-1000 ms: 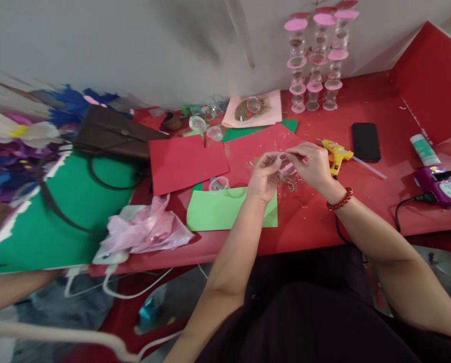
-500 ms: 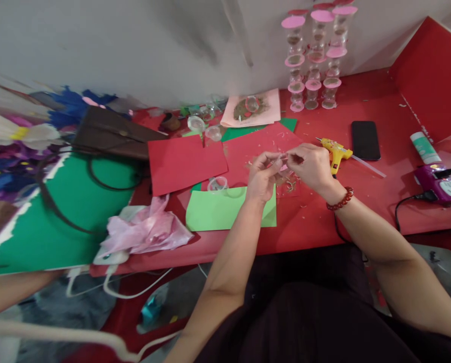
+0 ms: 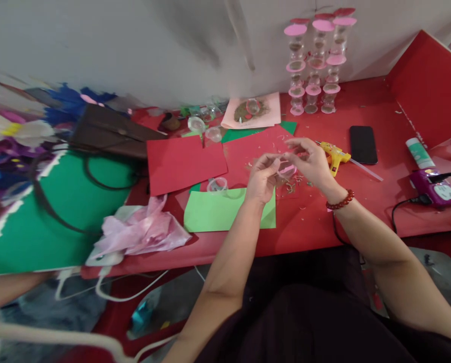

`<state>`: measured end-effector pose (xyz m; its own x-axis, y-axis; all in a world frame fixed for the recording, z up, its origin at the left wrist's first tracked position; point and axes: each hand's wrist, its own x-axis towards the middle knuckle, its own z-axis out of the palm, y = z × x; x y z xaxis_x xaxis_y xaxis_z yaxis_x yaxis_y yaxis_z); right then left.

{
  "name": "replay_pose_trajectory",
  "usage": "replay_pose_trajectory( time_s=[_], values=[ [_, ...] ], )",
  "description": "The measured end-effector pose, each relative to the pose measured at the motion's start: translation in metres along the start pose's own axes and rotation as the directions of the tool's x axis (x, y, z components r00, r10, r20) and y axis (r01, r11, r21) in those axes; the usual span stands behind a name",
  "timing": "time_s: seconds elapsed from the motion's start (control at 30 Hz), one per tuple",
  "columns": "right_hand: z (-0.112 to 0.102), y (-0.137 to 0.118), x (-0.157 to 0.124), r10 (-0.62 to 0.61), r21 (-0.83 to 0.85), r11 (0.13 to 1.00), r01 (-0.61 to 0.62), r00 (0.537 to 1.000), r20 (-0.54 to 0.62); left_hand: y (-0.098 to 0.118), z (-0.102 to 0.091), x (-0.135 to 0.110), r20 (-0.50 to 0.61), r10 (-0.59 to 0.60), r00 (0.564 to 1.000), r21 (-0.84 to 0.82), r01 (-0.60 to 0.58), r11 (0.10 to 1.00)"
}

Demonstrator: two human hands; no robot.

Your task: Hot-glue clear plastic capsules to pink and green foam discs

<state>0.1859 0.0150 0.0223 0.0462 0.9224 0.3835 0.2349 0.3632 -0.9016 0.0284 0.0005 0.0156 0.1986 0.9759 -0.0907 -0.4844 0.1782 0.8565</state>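
My left hand [image 3: 262, 176] and my right hand [image 3: 313, 162] meet over the red table [image 3: 361, 201], both pinched on a small clear plastic cup with a pink disc [image 3: 286, 169]. A red bead bracelet [image 3: 339, 200] circles my right wrist. Small shavings lie on the table under the hands. A light green paper sheet [image 3: 225, 210] lies just below my left hand, and red paper sheets [image 3: 185, 161] lie to the left of it.
A yellow glue gun [image 3: 333, 154], black phone [image 3: 363, 144], glue tube [image 3: 419, 153] and purple power strip [image 3: 439, 189] lie to the right. Stacked cup towers [image 3: 313, 65] stand at the wall. Pink fabric [image 3: 142, 232], green board [image 3: 59, 217], brown bag [image 3: 110, 132] sit left.
Both hands stayed together on the small cup, with the fingers shifting slightly. The view moved a little.
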Motion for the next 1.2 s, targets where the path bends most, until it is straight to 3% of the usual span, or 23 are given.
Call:
replay_pose_trajectory(
  time_s=[0.1, 0.33, 0.43, 0.63, 1.0, 1.2],
  values=[
    [0.001, -0.001, -0.003, 0.005, -0.018, 1.0, -0.004, 0.998, 0.068, -0.002, 0.001, 0.0, 0.006, -0.027, 1.0, -0.016, 0.027, 1.0],
    [0.001, 0.008, 0.0, 0.142, 0.058, 0.988, -0.145, 0.988, 0.055, -0.005, 0.002, -0.002, 0.02, -0.056, 0.998, 0.023, 0.055, 0.998],
    [-0.002, 0.008, 0.002, 0.119, 0.048, 0.992, -0.12, 0.992, 0.032, -0.004, 0.002, -0.002, 0.026, -0.059, 0.998, 0.042, 0.058, 0.997],
    [-0.009, -0.005, 0.001, 0.005, 0.021, 1.0, -0.009, 0.985, 0.171, -0.002, 0.0, 0.0, 0.017, -0.034, 0.999, 0.005, 0.034, 0.999],
    [-0.009, -0.012, 0.001, 0.093, -0.122, 0.99, -0.077, 0.987, 0.132, -0.007, -0.003, 0.0, 0.045, 0.023, 0.999, 0.037, -0.025, 0.999],
    [-0.008, -0.002, 0.005, 0.172, 0.002, 0.985, -0.172, 0.985, 0.031, -0.001, -0.005, -0.002, 0.061, 0.049, 0.997, 0.027, -0.051, 0.998]
  ],
)
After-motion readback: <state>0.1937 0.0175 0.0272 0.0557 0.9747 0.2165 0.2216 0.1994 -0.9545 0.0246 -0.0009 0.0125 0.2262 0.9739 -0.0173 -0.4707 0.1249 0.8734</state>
